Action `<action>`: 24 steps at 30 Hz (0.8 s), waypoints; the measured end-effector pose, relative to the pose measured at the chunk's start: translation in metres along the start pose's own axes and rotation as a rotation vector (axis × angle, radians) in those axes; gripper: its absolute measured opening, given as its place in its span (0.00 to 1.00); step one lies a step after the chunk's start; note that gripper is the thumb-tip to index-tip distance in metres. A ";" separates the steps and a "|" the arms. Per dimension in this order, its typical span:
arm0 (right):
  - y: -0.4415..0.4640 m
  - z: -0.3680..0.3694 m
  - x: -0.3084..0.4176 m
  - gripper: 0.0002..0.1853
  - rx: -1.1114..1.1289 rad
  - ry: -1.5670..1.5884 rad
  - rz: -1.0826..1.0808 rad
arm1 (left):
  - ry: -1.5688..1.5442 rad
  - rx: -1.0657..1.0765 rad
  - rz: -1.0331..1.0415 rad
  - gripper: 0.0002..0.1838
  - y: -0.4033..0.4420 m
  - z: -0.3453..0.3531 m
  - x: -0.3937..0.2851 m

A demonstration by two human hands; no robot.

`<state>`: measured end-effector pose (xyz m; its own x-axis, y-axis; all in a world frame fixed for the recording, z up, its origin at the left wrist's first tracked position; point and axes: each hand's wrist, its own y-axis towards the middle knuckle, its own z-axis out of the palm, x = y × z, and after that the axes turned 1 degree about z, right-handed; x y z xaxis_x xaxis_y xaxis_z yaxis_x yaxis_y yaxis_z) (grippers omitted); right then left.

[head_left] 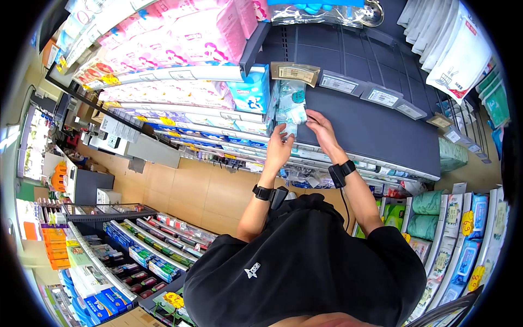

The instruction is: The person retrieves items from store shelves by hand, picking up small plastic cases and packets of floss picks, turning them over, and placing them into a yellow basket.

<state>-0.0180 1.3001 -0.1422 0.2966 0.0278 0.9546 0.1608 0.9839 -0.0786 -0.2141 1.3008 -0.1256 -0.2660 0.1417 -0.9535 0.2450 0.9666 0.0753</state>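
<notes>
Small teal-and-white plastic packets (292,103) lie in a column at the left end of a dark grey shelf (376,128). My left hand (279,148) is at the near left of the packets, its fingers bent and apart. On the other side, my right hand (323,132) reaches in with its fingers stretched toward the nearest packet. Both hands look open, with the fingertips at or very close to the packets; whether they touch is hard to make out. A blue pack (249,92) stands just left of the column.
Pink packs (204,38) fill the upper left shelf. Price tags hang on hook rails (348,83) above the grey shelf, and white bags (455,54) hang at the upper right. Behind me stands a rack of boxed goods (147,253) across a tiled floor (196,188).
</notes>
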 end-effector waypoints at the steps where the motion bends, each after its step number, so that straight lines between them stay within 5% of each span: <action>1: -0.003 -0.002 0.001 0.28 0.023 0.004 -0.009 | 0.001 0.007 0.001 0.26 0.001 0.002 0.002; 10: -0.061 -0.013 0.036 0.25 0.070 0.086 -0.039 | 0.008 -0.048 0.009 0.27 0.005 0.018 0.006; 24: -0.167 -0.039 0.082 0.27 0.070 0.286 -0.096 | -0.161 0.087 0.090 0.13 -0.042 0.023 -0.070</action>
<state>0.0165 1.1316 -0.0617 0.5379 -0.1068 0.8362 0.1384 0.9897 0.0373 -0.1841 1.2454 -0.0692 -0.0887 0.1838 -0.9790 0.3425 0.9285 0.1433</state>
